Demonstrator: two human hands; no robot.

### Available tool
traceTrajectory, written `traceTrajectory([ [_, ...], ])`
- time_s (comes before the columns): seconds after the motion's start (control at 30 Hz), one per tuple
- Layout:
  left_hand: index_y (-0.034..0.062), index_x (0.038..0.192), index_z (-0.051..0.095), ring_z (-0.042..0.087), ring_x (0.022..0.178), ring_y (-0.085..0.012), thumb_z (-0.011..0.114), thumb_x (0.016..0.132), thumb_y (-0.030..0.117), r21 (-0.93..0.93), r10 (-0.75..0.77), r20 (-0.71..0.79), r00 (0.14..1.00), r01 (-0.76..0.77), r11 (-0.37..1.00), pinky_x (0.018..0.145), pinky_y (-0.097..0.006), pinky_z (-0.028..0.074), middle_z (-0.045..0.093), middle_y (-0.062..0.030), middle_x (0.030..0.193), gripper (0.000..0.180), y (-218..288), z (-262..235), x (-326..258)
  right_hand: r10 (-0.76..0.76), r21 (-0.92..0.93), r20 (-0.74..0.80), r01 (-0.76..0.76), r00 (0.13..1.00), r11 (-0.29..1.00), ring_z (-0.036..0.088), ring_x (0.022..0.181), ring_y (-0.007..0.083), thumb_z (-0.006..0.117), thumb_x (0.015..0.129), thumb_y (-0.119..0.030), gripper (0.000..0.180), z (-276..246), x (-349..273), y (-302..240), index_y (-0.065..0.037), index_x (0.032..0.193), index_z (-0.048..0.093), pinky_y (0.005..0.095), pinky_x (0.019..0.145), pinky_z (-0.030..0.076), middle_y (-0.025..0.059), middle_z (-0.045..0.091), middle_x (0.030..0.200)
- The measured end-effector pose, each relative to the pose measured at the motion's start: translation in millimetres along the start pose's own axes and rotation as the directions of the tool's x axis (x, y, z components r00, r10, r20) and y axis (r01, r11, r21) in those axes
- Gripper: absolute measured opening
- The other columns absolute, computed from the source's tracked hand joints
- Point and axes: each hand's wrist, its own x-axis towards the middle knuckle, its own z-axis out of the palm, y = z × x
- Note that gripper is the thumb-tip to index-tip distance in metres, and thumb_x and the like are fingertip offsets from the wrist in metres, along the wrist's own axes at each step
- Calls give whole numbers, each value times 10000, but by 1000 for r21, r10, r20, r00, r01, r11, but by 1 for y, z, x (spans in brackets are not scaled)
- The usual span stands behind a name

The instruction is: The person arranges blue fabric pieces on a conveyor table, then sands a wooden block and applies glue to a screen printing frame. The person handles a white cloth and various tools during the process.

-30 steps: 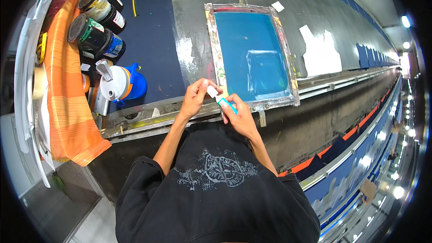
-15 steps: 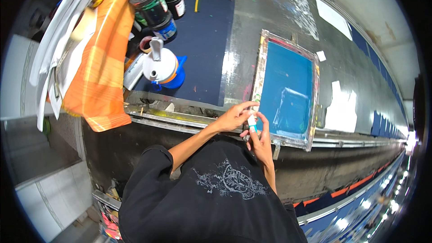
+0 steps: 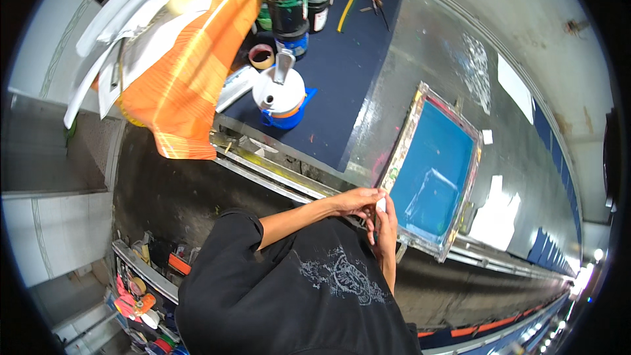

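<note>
My two hands meet in front of my chest, by the near left corner of a framed blue screen (image 3: 430, 167). Between them is a small white tube (image 3: 381, 204), mostly covered by fingers. My right hand (image 3: 386, 229) is closed around it from below. The fingertips of my left hand (image 3: 355, 202) pinch together at its upper end. The screen has a wooden-looking, paint-stained frame and lies flat on the dark table (image 3: 407, 52).
A white-lidded blue jug (image 3: 279, 95), stacked ink tubs (image 3: 286, 10) and a tape roll (image 3: 261, 56) stand on dark blue sheeting (image 3: 348, 92). Orange cloth (image 3: 181, 92) hangs over the table's left end. An orange-handled tool (image 3: 376, 0) lies far back. White paper (image 3: 494, 213) is right of the screen.
My view has turned, so the table and screen appear tilted and the jug sits farther right. My hands have drawn closer together around the tube, hiding its teal part.
</note>
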Motion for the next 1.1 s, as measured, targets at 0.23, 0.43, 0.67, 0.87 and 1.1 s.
traceTrajectory([
  [0.23,102,1366,567,625,951,-53,474,1066,457,1,10,-91,996,-10,1000,710,-209,541,651,0,1105,474,-13,3,5,-9,-115,-6,8,1000,993,436,470,32,517,1041,-303,434,-21,9,18,-69,1406,497,185,333,321,-5,590,776],
  [0.43,22,1057,736,616,788,-57,515,1057,445,379,312,-362,878,-167,910,716,-258,507,705,-3,820,477,-9,-8,9,71,-168,33,-65,997,984,629,544,158,309,1040,-601,732,5,2,-2,-122,1589,236,227,384,441,161,697,965],
  [0.67,-22,967,736,618,734,-83,617,1011,149,868,953,-290,-84,-443,225,672,-267,494,697,-25,784,213,178,33,-162,31,-174,9,-29,999,984,728,659,261,248,1046,-621,742,-22,11,8,-79,1549,309,289,486,555,217,721,999],
  [0.87,-71,1174,659,663,1041,-175,443,1092,226,995,671,93,-735,87,-42,938,-315,500,707,-146,1156,376,270,47,-309,-14,-233,23,19,1000,972,720,668,217,289,1078,-508,644,-11,8,-1,9,1414,478,261,493,519,176,724,980],
  [1.1,12,1291,636,600,1234,-311,573,979,114,879,919,-73,-386,410,242,1041,-368,448,620,-192,1361,335,260,1,-336,-55,-214,34,60,998,975,713,688,195,311,1088,-462,589,-9,8,8,14,1373,510,257,508,516,154,720,970],
])
